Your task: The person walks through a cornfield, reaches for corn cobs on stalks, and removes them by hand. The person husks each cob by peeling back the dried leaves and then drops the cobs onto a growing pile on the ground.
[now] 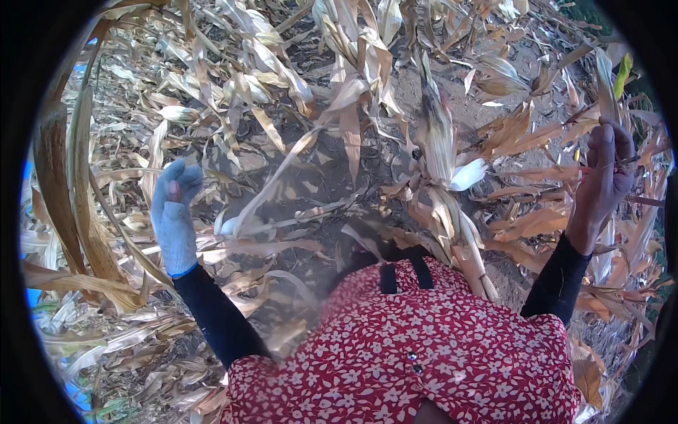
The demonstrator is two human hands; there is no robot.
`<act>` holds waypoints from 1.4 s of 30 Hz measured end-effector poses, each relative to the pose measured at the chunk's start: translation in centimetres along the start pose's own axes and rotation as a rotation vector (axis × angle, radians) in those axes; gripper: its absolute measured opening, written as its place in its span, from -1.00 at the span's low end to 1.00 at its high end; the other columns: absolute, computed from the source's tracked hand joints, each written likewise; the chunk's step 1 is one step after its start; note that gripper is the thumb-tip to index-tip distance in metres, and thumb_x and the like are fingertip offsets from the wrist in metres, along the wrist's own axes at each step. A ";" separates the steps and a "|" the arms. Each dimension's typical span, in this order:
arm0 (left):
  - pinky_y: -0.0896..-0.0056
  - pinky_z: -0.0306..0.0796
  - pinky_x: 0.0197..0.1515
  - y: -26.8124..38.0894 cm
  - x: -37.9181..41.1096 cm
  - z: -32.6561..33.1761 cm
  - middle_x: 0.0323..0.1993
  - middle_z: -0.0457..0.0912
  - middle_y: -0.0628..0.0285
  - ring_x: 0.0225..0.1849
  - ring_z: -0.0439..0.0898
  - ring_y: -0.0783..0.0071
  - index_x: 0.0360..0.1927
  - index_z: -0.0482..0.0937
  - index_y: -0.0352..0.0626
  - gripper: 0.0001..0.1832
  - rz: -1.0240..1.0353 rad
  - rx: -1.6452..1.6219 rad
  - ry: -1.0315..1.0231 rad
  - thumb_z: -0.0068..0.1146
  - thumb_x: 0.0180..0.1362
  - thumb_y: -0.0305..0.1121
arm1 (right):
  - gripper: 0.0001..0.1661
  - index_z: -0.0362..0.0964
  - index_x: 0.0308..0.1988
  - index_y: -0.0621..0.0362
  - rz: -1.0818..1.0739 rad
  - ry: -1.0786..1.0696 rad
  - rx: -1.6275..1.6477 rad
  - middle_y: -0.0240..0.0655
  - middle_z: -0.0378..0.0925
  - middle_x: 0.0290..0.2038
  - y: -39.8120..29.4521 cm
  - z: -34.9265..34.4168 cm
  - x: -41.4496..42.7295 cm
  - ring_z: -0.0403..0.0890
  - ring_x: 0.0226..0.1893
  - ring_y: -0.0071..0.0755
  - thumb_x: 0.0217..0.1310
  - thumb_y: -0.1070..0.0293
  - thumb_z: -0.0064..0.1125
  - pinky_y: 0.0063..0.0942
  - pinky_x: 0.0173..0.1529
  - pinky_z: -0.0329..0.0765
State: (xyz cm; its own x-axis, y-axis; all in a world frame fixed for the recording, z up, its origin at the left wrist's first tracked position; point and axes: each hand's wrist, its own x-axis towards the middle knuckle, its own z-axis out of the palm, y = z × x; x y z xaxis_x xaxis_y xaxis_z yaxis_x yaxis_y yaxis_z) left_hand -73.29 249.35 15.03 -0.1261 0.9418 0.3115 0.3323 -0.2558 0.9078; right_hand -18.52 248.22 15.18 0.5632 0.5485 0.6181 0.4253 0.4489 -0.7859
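Observation:
My left hand (176,220), in a pale knitted glove with the thumb tip bare, is raised at the left with fingers loosely curled. Nothing shows in it. My bare right hand (607,164) is at the far right, fingers bent beside a dry corn leaf (605,79) and thin dry stems. Whether it grips any of them is unclear. Between the hands, a dry corn stalk (471,259) carries a withered husk (438,140). A whitish piece of husk (469,175) sticks out at its right side.
Tall brown corn stalks (53,185) rise close to my left hand. Dry corn leaves (535,222) crowd around my right arm. Fallen leaves and husks (159,339) litter the bare soil (312,180). A thin bent stalk (280,175) slants across the middle.

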 end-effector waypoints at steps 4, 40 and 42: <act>0.38 0.43 0.08 -3.9 -0.4 -4.2 -0.14 0.64 0.18 -0.07 0.59 0.44 0.08 0.53 -0.25 -0.56 -0.170 0.330 -0.076 -0.04 0.38 -0.08 | -0.77 0.47 -0.21 0.21 0.395 -0.651 0.338 -0.65 0.19 -0.57 -2.0 5.4 -4.5 0.05 -0.59 -0.80 0.32 0.26 0.13 -0.67 -0.50 -0.08; 0.36 0.41 0.13 -2.8 -6.8 -1.3 -0.12 0.65 0.20 -0.01 0.59 0.39 0.02 0.55 -0.30 -0.65 -0.303 -0.336 -0.228 0.01 0.30 -0.25 | -0.75 0.49 -0.40 0.25 -0.647 -1.018 -0.863 -0.06 0.52 -0.54 13.0 8.4 14.0 0.54 -0.53 0.08 0.19 0.27 0.22 -0.11 -0.38 0.44; 0.37 0.43 0.03 -10.3 -3.4 -6.5 -0.19 0.67 0.15 -0.10 0.61 0.37 -0.01 0.56 -0.26 -0.68 -0.238 0.042 0.131 -0.02 0.25 -0.31 | -0.75 0.47 -0.40 0.27 -0.500 -1.215 -0.769 -0.05 0.47 -0.57 6.0 10.9 10.0 0.51 -0.57 0.05 0.20 0.28 0.21 -0.16 -0.44 0.38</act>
State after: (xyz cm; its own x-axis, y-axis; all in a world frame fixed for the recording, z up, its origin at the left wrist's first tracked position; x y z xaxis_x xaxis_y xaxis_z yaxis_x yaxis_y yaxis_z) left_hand -82.36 247.35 6.47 -0.3247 0.9373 0.1267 0.3166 -0.0185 0.9484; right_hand -18.04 264.06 16.86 -0.4888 0.8584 0.1555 0.8599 0.5042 -0.0799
